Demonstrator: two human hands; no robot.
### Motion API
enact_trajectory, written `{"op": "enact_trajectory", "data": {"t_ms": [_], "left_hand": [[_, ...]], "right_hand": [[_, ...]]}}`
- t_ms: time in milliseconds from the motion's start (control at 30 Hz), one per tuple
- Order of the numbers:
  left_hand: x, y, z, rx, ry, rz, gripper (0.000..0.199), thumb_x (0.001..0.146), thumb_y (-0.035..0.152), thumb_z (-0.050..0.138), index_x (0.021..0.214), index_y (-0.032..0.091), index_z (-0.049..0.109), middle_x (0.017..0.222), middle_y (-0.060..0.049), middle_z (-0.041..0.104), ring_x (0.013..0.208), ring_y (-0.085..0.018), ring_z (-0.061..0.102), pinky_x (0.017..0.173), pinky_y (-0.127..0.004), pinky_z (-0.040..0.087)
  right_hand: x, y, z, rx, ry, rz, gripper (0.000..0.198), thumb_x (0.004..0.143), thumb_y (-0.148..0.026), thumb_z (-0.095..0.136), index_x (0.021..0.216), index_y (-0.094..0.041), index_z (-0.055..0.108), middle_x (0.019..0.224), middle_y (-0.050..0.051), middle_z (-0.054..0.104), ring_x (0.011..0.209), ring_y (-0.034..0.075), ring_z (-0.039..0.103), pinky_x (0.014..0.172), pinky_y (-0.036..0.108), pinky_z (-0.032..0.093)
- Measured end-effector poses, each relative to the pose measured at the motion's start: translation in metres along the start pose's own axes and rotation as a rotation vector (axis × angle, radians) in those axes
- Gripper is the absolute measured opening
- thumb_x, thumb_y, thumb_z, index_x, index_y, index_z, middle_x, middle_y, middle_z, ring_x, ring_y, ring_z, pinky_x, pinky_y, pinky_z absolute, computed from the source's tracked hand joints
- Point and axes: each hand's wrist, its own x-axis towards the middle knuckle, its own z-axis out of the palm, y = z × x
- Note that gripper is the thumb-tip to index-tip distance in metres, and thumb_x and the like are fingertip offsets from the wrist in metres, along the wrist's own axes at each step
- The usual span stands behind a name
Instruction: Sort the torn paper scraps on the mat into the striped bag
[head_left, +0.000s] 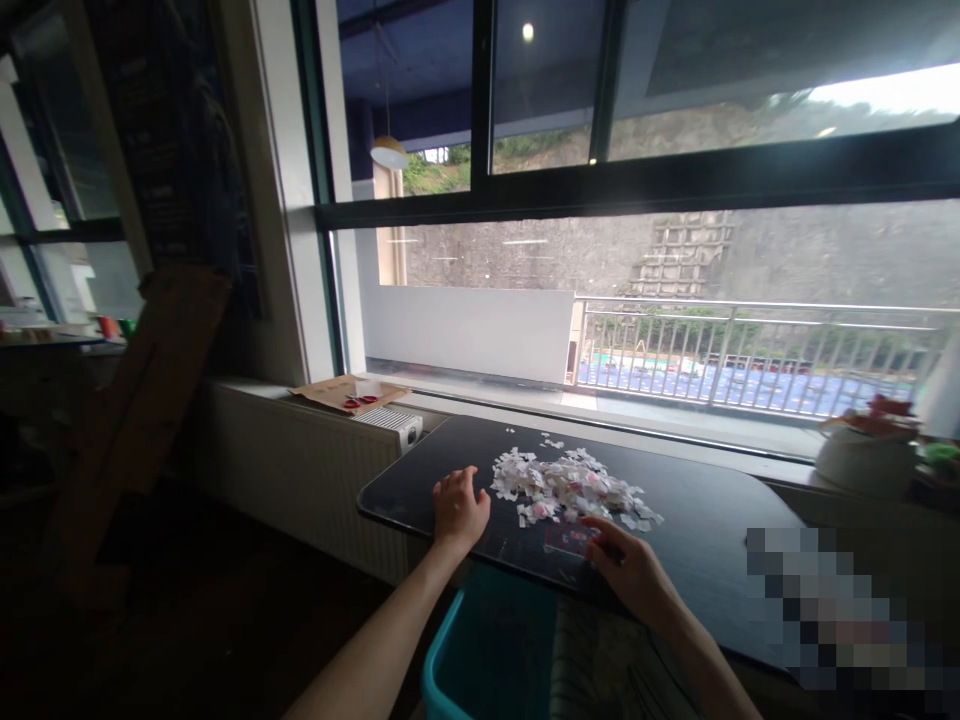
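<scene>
A loose heap of small torn white paper scraps [570, 480] lies on the dark tabletop [697, 520], some with pinkish print. My left hand [459, 508] rests at the table's near left edge, palm down with fingers apart, just left of the heap and holding nothing. At the heap's near side is a thin, see-through card [564, 538] with reddish marks. The thumb and curled fingers of my right hand [624, 556] are at its right edge and appear to grip it; the index finger stretches toward the scraps. The exact contact is partly hidden.
Below the table's near edge stands a turquoise bin [444, 650]. Red-handled scissors [360, 401] lie on brown cardboard [311, 392] at the windowsill, above a radiator [322, 450]. A pale plant pot [862, 455] stands at the right. A blurred patch covers the lower right.
</scene>
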Motion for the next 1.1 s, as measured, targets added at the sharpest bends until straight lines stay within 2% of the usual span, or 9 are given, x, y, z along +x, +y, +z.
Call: {"op": "enact_trajectory", "data": {"t_ms": [167,367,500,567,633,767,933,1100], "left_hand": [[0.000,0.001,-0.001,-0.016,0.002,-0.001,0.032,0.081,0.017,0.047,0.112,0.017,0.055,0.110,-0.011,0.064,0.109,-0.028,0.055,0.099,-0.049,0.035],[0.000,0.001,-0.002,-0.008,-0.002,-0.006,0.032,0.081,0.018,0.048,0.112,0.017,0.055,0.111,-0.011,0.064,0.109,-0.027,0.055,0.098,-0.048,0.035],[0.000,0.001,-0.001,0.018,0.010,-0.003,0.032,0.080,0.018,0.049,0.111,0.016,0.055,0.110,-0.012,0.064,0.108,-0.027,0.055,0.097,-0.047,0.036],[0.000,0.001,-0.001,0.031,0.017,-0.001,0.032,0.079,0.017,0.050,0.111,0.016,0.055,0.110,-0.012,0.064,0.107,-0.027,0.055,0.097,-0.047,0.036],[0.000,0.001,0.000,0.027,0.020,0.000,0.032,0.079,0.017,0.050,0.111,0.017,0.055,0.110,-0.012,0.064,0.107,-0.027,0.055,0.097,-0.047,0.035],[0.000,0.001,-0.001,0.014,0.011,-0.006,0.032,0.080,0.017,0.049,0.111,0.017,0.055,0.110,-0.011,0.063,0.108,-0.027,0.055,0.097,-0.046,0.036],[0.000,0.002,-0.002,0.019,0.014,-0.005,0.032,0.079,0.017,0.050,0.111,0.016,0.055,0.109,-0.011,0.064,0.108,-0.027,0.056,0.097,-0.046,0.036],[0.000,0.001,-0.001,0.019,0.006,-0.009,0.033,0.080,0.017,0.049,0.112,0.015,0.054,0.111,-0.012,0.063,0.109,-0.027,0.055,0.097,-0.046,0.036]], "right_hand": [[-0.003,0.000,-0.001,0.003,0.085,0.041,0.040,0.079,-0.034,0.053,0.114,-0.017,0.067,0.070,0.001,0.068,0.058,0.014,0.056,0.060,0.024,0.044],[-0.004,-0.001,-0.002,0.054,-0.022,0.017,0.040,0.078,-0.035,0.053,0.111,-0.016,0.067,0.067,0.001,0.068,0.058,0.015,0.057,0.059,0.025,0.045],[-0.005,-0.001,-0.006,-0.082,0.199,0.109,0.042,0.079,-0.037,0.049,0.111,-0.015,0.067,0.067,0.002,0.067,0.059,0.016,0.058,0.062,0.027,0.046],[-0.006,-0.003,-0.007,-0.161,0.261,0.146,0.041,0.078,-0.037,0.049,0.109,-0.017,0.068,0.065,0.002,0.067,0.057,0.016,0.058,0.060,0.027,0.046],[-0.007,-0.006,-0.007,-0.166,0.213,0.125,0.039,0.077,-0.036,0.050,0.107,-0.018,0.069,0.065,0.001,0.067,0.055,0.016,0.057,0.058,0.027,0.045],[-0.007,-0.008,-0.005,-0.030,0.048,0.034,0.038,0.077,-0.032,0.052,0.107,-0.017,0.070,0.066,0.001,0.068,0.056,0.015,0.057,0.057,0.024,0.044],[-0.007,-0.007,-0.005,-0.041,0.105,0.079,0.038,0.078,-0.032,0.053,0.109,-0.016,0.069,0.068,0.001,0.067,0.056,0.014,0.055,0.059,0.025,0.043],[-0.010,-0.014,-0.006,0.065,-0.031,0.019,0.037,0.079,-0.030,0.053,0.108,-0.015,0.069,0.064,0.000,0.065,0.057,0.014,0.054,0.058,0.024,0.042]]}}
